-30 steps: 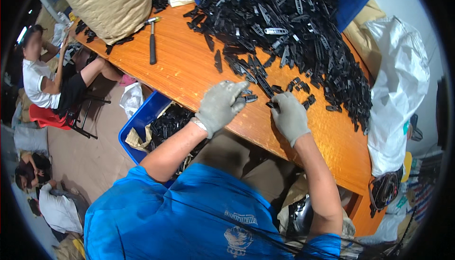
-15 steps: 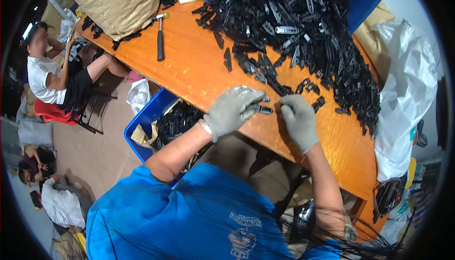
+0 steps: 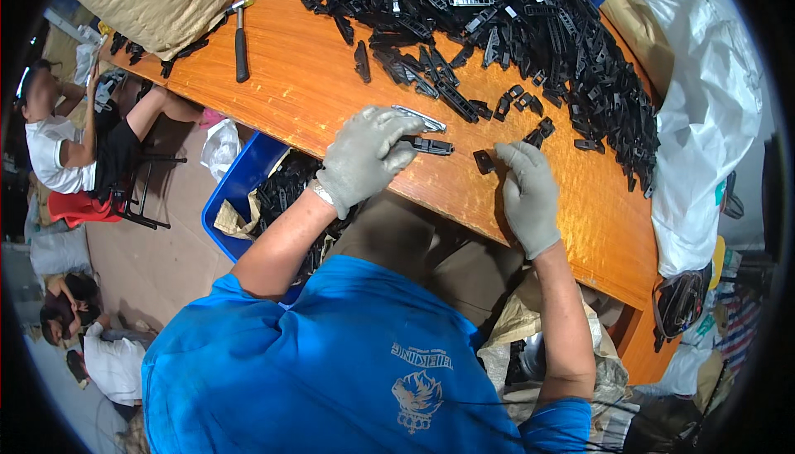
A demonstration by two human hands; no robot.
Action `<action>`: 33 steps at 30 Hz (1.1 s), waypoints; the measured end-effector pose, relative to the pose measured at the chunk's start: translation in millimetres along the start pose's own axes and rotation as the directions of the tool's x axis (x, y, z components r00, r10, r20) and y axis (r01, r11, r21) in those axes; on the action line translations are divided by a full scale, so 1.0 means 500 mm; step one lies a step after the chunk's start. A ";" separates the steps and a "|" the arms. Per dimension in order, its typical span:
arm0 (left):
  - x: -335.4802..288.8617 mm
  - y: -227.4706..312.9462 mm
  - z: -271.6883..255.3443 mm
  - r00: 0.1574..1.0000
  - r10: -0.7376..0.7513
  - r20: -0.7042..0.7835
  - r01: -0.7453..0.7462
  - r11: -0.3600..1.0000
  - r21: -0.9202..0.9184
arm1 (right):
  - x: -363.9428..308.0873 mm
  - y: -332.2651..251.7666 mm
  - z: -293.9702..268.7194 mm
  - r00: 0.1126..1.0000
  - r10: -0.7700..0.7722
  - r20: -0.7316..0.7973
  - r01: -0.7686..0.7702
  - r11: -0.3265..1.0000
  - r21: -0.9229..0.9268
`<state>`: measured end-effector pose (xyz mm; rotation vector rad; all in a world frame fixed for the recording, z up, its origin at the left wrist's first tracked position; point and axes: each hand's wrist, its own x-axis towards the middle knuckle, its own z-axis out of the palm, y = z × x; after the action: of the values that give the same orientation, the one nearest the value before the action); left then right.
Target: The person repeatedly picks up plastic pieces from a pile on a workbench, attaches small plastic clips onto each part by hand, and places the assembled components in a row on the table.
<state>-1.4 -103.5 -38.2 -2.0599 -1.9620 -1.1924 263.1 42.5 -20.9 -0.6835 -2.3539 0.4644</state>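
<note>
My left hand (image 3: 364, 156), in a grey glove, is closed around a long black plastic part (image 3: 432, 146) above the table's near edge. A slim silvery strip (image 3: 421, 118) shows just beyond its fingers; whether the hand touches it I cannot tell. To the right, my gloved right hand (image 3: 528, 193) has its fingers bent together, with a small dark plastic piece (image 3: 484, 162) at the fingertips. Another black piece (image 3: 540, 131) lies just past the knuckles. Several small black pieces (image 3: 517, 100) are loose on the wooden table (image 3: 290, 73).
A large heap of black plastic parts (image 3: 530, 32) covers the far right. A hammer (image 3: 241, 44) lies near a big tan sack (image 3: 157, 3). Below the table edge stands a blue bin (image 3: 217, 212) of black parts. One person (image 3: 74, 148) sits at the left.
My right hand has moved away from the left one, and the small dark piece now shows at its fingertips. The left hand still holds its long part. The view has shifted slightly.
</note>
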 end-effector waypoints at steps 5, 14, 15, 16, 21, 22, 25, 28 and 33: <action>0.007 0.028 -0.014 0.980 -0.179 0.081 0.169 0.978 0.119 | 0.029 -0.071 -0.011 0.976 0.193 0.098 -0.179 0.975 -0.133; 0.004 0.027 -0.014 0.974 -0.196 0.117 0.186 0.979 0.085 | 0.050 -0.071 -0.001 0.891 0.295 0.345 -0.153 0.911 -0.384; 0.005 0.029 -0.015 0.972 -0.193 0.135 0.181 0.979 0.097 | 0.054 -0.074 0.004 0.922 0.224 0.317 -0.150 0.959 -0.242; 0.004 0.028 -0.014 0.972 -0.194 0.135 0.182 0.979 0.096 | 0.057 -0.079 0.010 0.948 0.158 0.277 -0.137 0.986 -0.095; 0.002 0.033 -0.013 0.979 -0.123 0.162 0.115 0.992 0.060 | 0.060 -0.098 0.054 0.972 0.092 0.215 -0.096 0.995 0.008; 0.005 0.035 -0.014 0.979 -0.126 0.161 0.117 0.991 0.062 | 0.058 -0.092 0.062 0.976 0.076 0.206 -0.081 0.997 0.016; 0.007 0.036 -0.013 0.966 -0.170 0.195 0.161 0.985 0.060 | 0.054 -0.084 0.054 0.966 0.090 0.244 -0.092 0.996 -0.004; 0.008 0.033 -0.013 0.966 -0.164 0.199 0.157 0.986 0.053 | 0.056 -0.074 0.044 0.954 0.094 0.284 -0.088 0.996 -0.036; 0.017 0.036 -0.005 0.973 -0.110 0.202 0.109 0.994 0.019 | 0.046 -0.059 0.062 0.974 -0.033 0.223 0.025 0.999 0.040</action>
<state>12.2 -101.2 -23.9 -2.1732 -2.1907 -1.0262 217.1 27.3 -18.5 -0.6057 -2.5545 0.5977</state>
